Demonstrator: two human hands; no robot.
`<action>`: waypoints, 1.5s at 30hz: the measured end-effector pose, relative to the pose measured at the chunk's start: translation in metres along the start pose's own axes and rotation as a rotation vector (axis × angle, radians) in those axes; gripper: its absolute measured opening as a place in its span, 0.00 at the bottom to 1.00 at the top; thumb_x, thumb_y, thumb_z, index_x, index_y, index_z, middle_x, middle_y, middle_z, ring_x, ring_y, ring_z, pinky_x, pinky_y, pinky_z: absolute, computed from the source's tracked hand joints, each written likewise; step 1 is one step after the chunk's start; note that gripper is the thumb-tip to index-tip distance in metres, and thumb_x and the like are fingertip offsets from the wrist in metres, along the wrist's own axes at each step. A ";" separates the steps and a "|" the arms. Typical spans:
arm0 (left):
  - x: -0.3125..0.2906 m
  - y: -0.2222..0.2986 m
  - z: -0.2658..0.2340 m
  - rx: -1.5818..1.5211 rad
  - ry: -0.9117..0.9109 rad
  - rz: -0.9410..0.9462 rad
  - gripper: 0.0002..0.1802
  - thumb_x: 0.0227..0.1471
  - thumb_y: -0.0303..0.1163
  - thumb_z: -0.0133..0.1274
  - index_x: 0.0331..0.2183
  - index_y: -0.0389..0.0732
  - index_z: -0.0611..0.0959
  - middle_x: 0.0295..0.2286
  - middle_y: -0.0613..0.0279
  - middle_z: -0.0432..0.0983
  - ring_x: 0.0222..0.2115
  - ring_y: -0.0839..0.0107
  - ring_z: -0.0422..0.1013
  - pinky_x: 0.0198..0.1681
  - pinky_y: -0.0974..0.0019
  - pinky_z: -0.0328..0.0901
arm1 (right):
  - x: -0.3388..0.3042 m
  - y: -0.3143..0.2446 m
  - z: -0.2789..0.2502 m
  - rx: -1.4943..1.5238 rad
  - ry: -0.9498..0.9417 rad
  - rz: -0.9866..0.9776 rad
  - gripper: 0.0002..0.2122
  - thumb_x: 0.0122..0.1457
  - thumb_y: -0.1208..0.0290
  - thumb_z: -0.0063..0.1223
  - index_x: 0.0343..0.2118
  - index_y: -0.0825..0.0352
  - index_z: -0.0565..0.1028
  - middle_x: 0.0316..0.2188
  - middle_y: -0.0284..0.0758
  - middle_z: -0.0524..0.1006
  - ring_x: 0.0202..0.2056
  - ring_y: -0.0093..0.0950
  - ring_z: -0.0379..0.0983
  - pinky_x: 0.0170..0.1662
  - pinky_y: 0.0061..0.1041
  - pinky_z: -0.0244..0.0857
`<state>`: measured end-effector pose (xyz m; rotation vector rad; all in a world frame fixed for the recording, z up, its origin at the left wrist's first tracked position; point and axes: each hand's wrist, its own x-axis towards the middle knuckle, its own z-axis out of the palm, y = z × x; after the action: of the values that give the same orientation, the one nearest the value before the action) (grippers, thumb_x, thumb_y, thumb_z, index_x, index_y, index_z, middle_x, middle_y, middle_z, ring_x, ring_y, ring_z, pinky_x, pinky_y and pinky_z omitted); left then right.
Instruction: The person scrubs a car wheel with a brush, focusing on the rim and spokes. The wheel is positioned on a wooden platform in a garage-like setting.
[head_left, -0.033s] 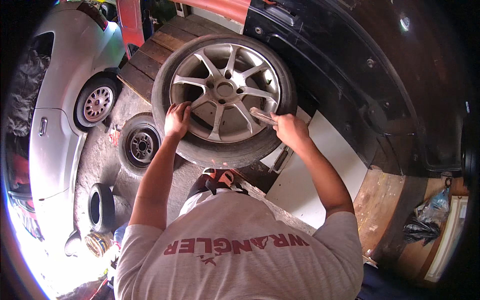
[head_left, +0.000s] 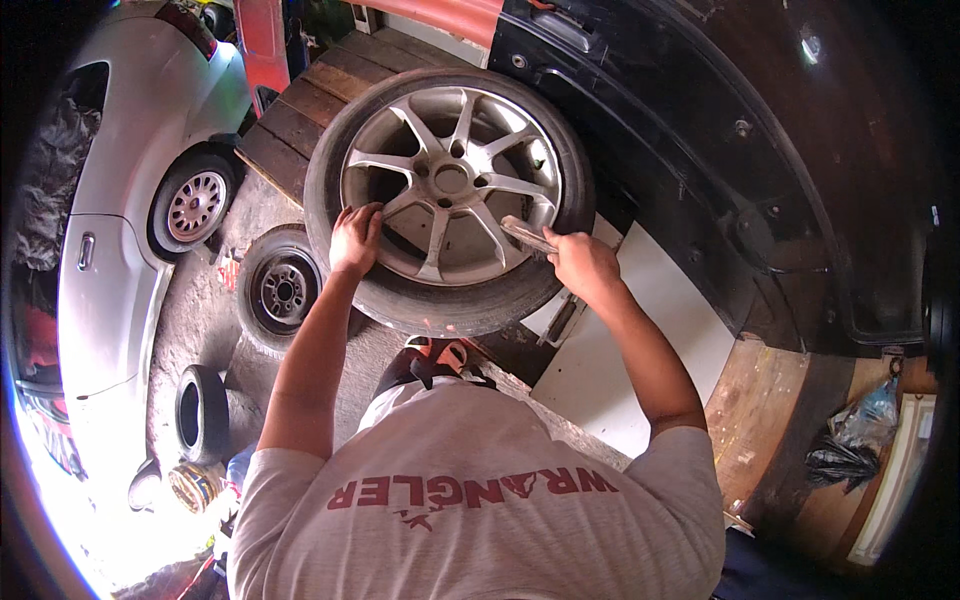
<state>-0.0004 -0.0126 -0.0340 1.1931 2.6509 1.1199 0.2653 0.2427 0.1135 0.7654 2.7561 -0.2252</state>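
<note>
A silver multi-spoke alloy wheel (head_left: 437,240) with its black tyre (head_left: 420,308) lies face up in front of me on dark planks. My left hand (head_left: 355,241) grips the near left lip of the rim, its fingers curled over the edge. In my right hand (head_left: 583,262), above the tyre's near right side, is a narrow, worn, wooden-looking brush (head_left: 526,236). Its front end points left over the rim edge near a spoke. Whether the brush touches the metal I cannot tell, and its bristles are not clearly visible.
A silver car (head_left: 115,260) stands at the left. Beside it are a steel wheel with a tyre (head_left: 283,288), a loose tyre (head_left: 207,415) and a round tin (head_left: 193,488). A large black panel (head_left: 690,140) leans at the right, above a white board (head_left: 640,350). Plastic bags (head_left: 860,430) hang far right.
</note>
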 end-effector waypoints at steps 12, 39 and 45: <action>0.011 0.008 -0.004 0.001 -0.016 -0.006 0.18 0.61 0.41 0.42 0.44 0.41 0.80 0.40 0.52 0.79 0.45 0.55 0.72 0.60 0.52 0.56 | 0.046 0.012 -0.007 -0.562 0.262 -0.012 0.19 0.63 0.69 0.44 0.56 0.43 0.73 0.38 0.34 0.76 0.45 0.33 0.70 0.49 0.50 0.56; 0.011 0.001 -0.002 0.005 -0.092 0.010 0.22 0.61 0.45 0.42 0.48 0.42 0.77 0.43 0.52 0.78 0.49 0.55 0.71 0.63 0.50 0.50 | 0.088 -0.017 0.041 -0.641 0.121 -0.071 0.16 0.64 0.67 0.40 0.51 0.56 0.75 0.37 0.34 0.80 0.38 0.32 0.78 0.42 0.42 0.66; 0.026 0.013 -0.001 0.101 -0.204 -0.035 0.26 0.57 0.51 0.46 0.48 0.43 0.77 0.45 0.54 0.77 0.51 0.58 0.70 0.63 0.51 0.47 | 0.064 -0.020 0.011 -0.512 -0.069 -0.126 0.16 0.64 0.67 0.40 0.51 0.64 0.75 0.27 0.34 0.82 0.27 0.32 0.81 0.25 0.37 0.71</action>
<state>-0.0102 0.0101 -0.0185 1.2006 2.5878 0.8197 0.2042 0.2546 0.0853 0.4372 2.6193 0.4094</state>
